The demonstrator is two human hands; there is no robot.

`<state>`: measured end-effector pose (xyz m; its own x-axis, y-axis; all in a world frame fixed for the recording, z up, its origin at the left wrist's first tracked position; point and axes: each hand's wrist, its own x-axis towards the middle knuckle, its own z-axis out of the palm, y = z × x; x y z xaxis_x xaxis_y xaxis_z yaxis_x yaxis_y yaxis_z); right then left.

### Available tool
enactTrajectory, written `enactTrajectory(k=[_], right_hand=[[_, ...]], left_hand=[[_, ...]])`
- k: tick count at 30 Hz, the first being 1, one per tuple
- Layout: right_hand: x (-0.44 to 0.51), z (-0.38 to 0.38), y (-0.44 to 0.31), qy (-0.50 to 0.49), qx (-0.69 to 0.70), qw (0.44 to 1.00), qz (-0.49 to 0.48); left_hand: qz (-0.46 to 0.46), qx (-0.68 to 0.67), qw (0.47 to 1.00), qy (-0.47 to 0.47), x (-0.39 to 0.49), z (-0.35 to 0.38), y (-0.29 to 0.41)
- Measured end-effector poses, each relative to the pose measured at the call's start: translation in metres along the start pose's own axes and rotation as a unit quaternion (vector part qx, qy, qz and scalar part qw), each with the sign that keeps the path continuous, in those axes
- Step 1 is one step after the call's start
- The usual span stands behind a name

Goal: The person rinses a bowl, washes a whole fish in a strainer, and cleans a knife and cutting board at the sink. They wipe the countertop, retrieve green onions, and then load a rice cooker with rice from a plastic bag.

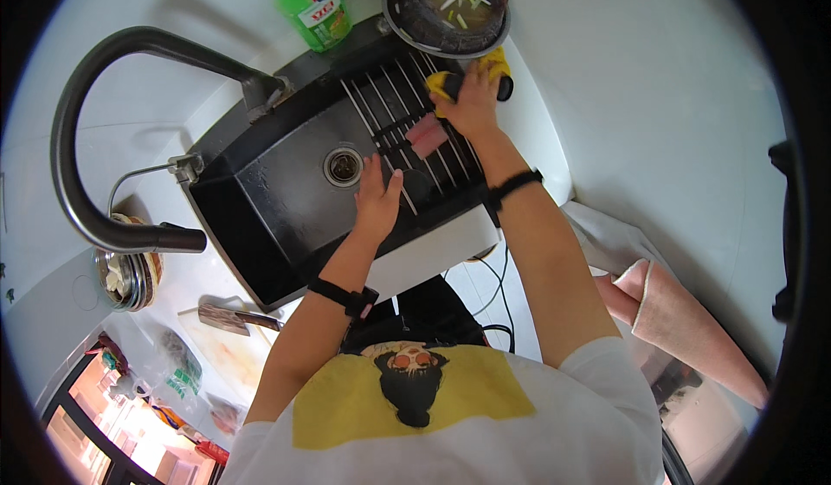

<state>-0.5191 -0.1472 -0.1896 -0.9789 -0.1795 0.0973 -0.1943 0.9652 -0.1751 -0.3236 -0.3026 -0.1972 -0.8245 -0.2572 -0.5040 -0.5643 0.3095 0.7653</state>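
Observation:
My right hand [474,102] is closed over a soft yellow-and-black bundle [498,69] at the sink's right end. Its exact kind is hard to tell, as my fingers cover part of it and look slightly blurred. Just below that hand, a pink sponge or folded cloth [427,136] lies on the metal-rod drying rack [396,89] across the black sink [279,193]. My left hand [380,199] holds nothing, its fingers apart, over the sink by the rack's left edge. The drain [343,166] is just beyond its fingertips.
A metal bowl [448,47] of fish and cut scallion in liquid stands at the sink's back right corner. Near it is a green pump bottle [315,14]. The dark faucet [65,128] arches at left. A cleaver [224,318] lies on a cutting board [247,355].

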Motion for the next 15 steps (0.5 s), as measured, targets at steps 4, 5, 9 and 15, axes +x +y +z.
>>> enactTrajectory(k=[4,5,9,15], right_hand=[[-0.008,0.012,0.019,0.018,0.035,0.997,-0.061],[-0.016,0.008,0.030,-0.019,0.066,0.997,-0.033],[-0.076,-0.025,0.093,-0.035,0.176,0.982,0.052],[-0.171,-0.069,0.151,-0.101,0.094,0.984,0.111]], left_hand=[[0.012,0.005,0.999,-0.029,0.008,0.009,-0.014],[0.008,0.006,0.999,-0.034,0.009,0.008,-0.014],[0.024,-0.044,0.997,-0.059,0.010,0.002,-0.004],[0.032,-0.011,0.998,-0.047,-0.003,-0.012,0.014]])
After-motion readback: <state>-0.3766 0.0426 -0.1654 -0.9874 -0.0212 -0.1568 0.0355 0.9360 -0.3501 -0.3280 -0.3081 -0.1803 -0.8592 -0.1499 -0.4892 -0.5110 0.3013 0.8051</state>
